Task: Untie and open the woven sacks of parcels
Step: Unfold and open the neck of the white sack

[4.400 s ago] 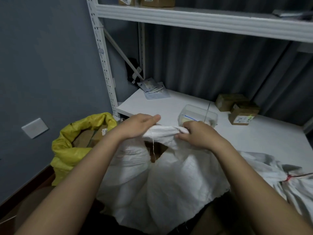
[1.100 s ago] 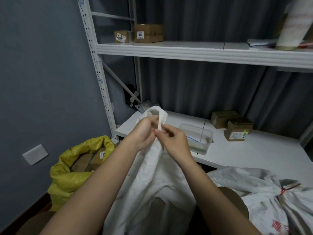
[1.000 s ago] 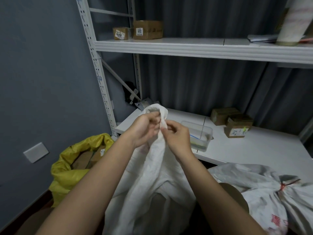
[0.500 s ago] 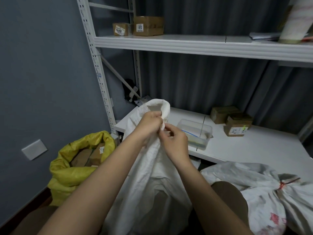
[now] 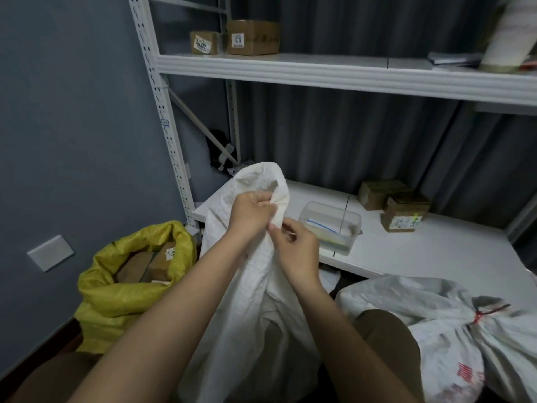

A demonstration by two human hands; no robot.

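At frame centre, the left hand (image 5: 252, 214) grips the bunched neck of the white woven sack (image 5: 255, 301), fingers curled round it. The right hand (image 5: 296, 246), just beside, pinches the cloth below. A yellow sack (image 5: 116, 298) stands open at lower left; a tied sack (image 5: 453, 324) lies at lower right.

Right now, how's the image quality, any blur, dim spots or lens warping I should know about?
Head view: dim, flat room light, no glare. Wide-angle warp bows the shelf and post. The hands, left and right, gripping the white sack, are fairly sharp. The roll top right and the tied sack at the edge look soft.
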